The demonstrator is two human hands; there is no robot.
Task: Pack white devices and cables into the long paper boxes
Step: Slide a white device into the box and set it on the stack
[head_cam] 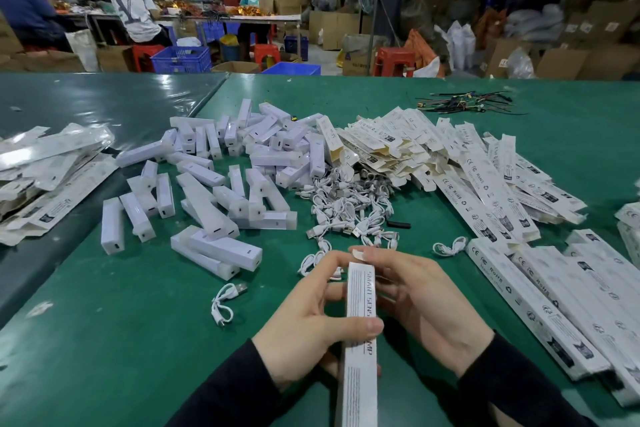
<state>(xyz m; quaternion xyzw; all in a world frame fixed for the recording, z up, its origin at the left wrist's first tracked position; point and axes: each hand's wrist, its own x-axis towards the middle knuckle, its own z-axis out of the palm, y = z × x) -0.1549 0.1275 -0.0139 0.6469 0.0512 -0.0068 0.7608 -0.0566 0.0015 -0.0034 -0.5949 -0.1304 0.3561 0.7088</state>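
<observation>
Two hands on one long paper box [360,315], plenty left to pack.

Going left to right: we've got loose white devices [221,246], our left hand [304,326] gripping the box mid-length, our right hand [415,298] curled round its far end flap, cables [349,204], then flat boxes [491,191]. Can't tell what's inside ours. If the flap isn't tucked, contents could slide out.

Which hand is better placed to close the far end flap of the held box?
Probably the right hand: its fingertips sit at the long paper box's far end, while the left hand grips the middle, steadying it.
</observation>
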